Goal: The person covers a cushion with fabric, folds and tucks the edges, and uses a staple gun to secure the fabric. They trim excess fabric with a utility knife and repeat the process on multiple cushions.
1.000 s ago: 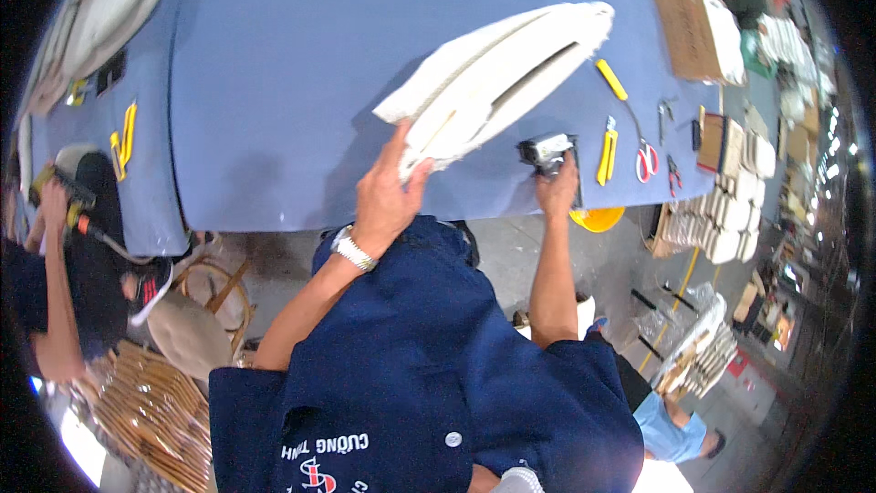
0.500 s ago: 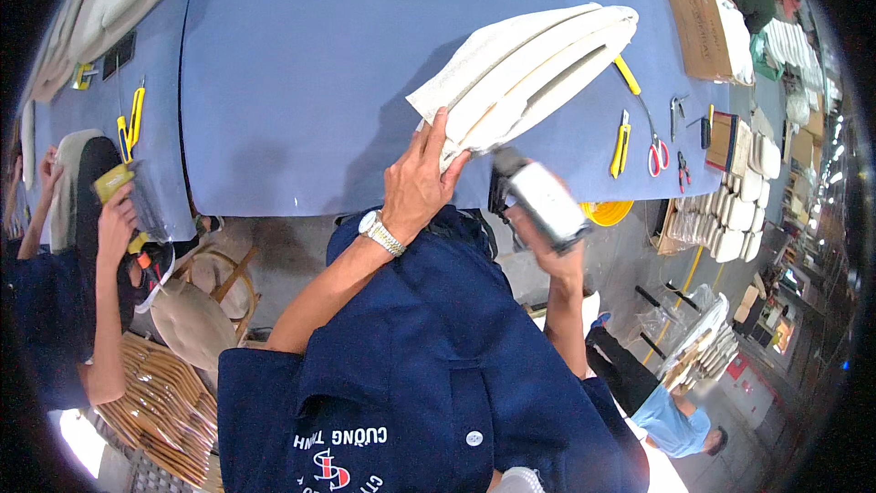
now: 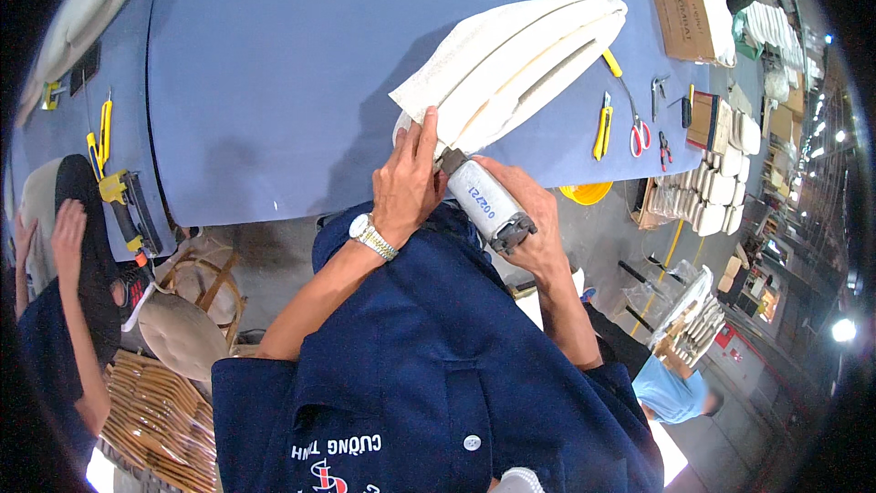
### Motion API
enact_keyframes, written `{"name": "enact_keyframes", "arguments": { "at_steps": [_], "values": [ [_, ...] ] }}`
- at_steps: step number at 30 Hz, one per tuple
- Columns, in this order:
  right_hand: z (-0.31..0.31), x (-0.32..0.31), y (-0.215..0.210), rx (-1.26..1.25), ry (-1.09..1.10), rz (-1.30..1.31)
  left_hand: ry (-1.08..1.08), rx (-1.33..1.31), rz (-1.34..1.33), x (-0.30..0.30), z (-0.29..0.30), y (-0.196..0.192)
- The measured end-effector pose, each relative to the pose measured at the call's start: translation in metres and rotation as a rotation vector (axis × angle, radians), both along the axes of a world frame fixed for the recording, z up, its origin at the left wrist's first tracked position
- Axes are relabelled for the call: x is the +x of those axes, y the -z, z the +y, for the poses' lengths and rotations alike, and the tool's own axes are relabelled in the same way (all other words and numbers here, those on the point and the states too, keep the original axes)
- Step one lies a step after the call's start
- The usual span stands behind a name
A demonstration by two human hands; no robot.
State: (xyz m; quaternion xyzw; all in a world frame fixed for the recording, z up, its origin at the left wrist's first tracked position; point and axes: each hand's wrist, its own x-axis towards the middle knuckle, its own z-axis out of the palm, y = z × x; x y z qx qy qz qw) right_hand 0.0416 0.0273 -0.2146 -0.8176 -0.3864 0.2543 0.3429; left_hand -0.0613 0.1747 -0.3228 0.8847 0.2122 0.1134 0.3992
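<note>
I have one white cushion cover (image 3: 516, 64) at the near edge of the blue table (image 3: 274, 82), and one grey cylindrical power tool (image 3: 484, 201); my left hand (image 3: 406, 183) presses flat on its near corner, and my right hand (image 3: 534, 219) is closed around the tool, whose tip touches that corner. Half a second ago the tool was lower and away from the cover, now it is against it. To the right lie one yellow cutter (image 3: 602, 123), one pair of red-handled scissors (image 3: 639, 132) and one cardboard box (image 3: 689, 14), and at the left another person's hand (image 3: 68, 233) reaches toward one yellow tool (image 3: 128, 205).
</note>
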Motion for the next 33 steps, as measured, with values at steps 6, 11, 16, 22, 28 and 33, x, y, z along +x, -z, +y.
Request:
{"name": "enact_keyframes", "arguments": {
  "at_steps": [6,11,16,22,28,33],
  "values": [
    [0.001,0.006,0.009,0.018,-0.026,0.015,0.018,-0.036,0.024,-0.002,0.002,-0.002],
    [0.004,0.008,0.007,-0.046,-0.019,0.123,0.032,-0.093,0.015,-0.002,0.005,-0.004],
    [0.009,0.008,0.003,-0.080,-0.023,0.142,0.035,-0.140,0.015,-0.004,0.004,-0.005],
    [0.013,0.001,0.006,-0.135,0.036,0.145,0.032,-0.112,-0.027,-0.005,0.007,0.002],
    [0.003,0.002,0.013,-0.035,-0.033,-0.056,0.047,-0.053,-0.073,-0.003,0.007,-0.003],
    [0.002,-0.009,0.015,0.065,0.002,-0.093,0.021,-0.072,-0.100,-0.003,0.015,-0.001]
  ]
}}
